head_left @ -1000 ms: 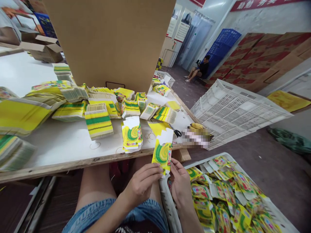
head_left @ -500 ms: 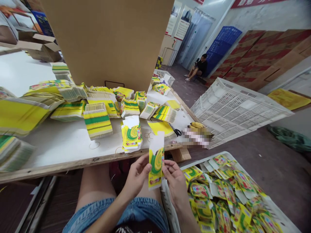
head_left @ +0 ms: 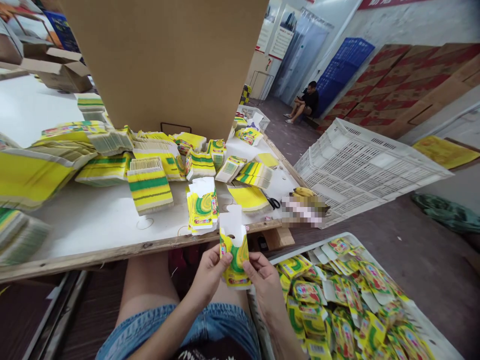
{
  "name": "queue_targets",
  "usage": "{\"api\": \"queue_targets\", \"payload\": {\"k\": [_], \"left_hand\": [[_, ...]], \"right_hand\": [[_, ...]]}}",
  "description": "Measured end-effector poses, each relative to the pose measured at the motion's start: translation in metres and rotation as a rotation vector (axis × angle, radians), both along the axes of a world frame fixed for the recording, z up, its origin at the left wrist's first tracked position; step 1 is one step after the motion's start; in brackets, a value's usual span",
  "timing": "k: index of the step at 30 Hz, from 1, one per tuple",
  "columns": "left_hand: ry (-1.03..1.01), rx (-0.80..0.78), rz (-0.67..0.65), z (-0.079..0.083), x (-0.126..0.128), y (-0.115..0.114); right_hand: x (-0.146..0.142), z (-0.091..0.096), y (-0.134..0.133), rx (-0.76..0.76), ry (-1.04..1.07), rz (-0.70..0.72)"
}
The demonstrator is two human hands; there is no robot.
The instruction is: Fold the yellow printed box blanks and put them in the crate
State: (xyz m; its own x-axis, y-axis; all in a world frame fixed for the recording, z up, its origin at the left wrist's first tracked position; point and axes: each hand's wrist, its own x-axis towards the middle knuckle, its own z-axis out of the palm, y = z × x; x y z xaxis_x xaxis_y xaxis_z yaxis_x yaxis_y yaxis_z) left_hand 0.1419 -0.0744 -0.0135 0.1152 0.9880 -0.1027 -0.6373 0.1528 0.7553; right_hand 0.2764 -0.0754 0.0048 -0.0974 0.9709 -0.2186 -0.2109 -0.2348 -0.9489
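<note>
1. A yellow-and-green carton (head_left: 236,257), its white flap raised, is held upright above the lap, just in front of the table edge (head_left: 150,246).
2. The left hand (head_left: 210,271) and right hand (head_left: 263,276) pinch opposite sides of it, thumbs on the front; most of the other fingers are hidden behind.
3. A large brown cardboard panel (head_left: 168,65), cut off at the top, blocks the view across the table.
4. Beside the scissors (head_left: 275,203) and bananas (head_left: 303,192), a pixelated patch (head_left: 302,212) cannot be made out.
5. At lower right, a white crate (head_left: 427,316) of similar cartons runs out of frame.
6. Colourful lettering on the cartons is too small to read; a wall poster (head_left: 281,43) likewise.
7. A red banner (head_left: 380,4) at the top shows only cut-off white characters.
</note>
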Motion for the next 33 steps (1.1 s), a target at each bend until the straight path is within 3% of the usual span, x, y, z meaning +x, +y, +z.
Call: {"api": "queue_targets", "payload": {"k": [5, 9, 13, 22, 27, 31, 33], "left_hand": [[0.11, 0.003, 0.087, -0.004, 0.003, 0.002], [0.227, 0.072, 0.189, 0.004, 0.002, -0.003], [0.255, 0.152, 0.075, 0.009, -0.002, -0.005], [0.048, 0.144, -0.159, 0.009, -0.004, -0.008], [0.034, 0.154, -0.194, 0.012, -0.001, -0.01], [0.08, 0.178, -0.21, 0.015, -0.003, -0.009], [0.106, 0.181, -0.222, 0.013, -0.003, -0.008]], "right_hand": [[-0.003, -0.008, -0.004, 0.041, -0.129, -0.063], [0.001, -0.004, -0.001, 0.185, -0.288, -0.063], [0.009, 0.008, 0.004, 0.287, -0.288, 0.05], [0.035, 0.032, 0.012, 0.253, -0.294, 0.222], [0.038, 0.031, 0.012, 0.332, -0.421, 0.184], [0.036, 0.022, 0.012, 0.327, -0.369, 0.074], [0.038, 0.021, 0.013, 0.358, -0.39, 0.087]]}}
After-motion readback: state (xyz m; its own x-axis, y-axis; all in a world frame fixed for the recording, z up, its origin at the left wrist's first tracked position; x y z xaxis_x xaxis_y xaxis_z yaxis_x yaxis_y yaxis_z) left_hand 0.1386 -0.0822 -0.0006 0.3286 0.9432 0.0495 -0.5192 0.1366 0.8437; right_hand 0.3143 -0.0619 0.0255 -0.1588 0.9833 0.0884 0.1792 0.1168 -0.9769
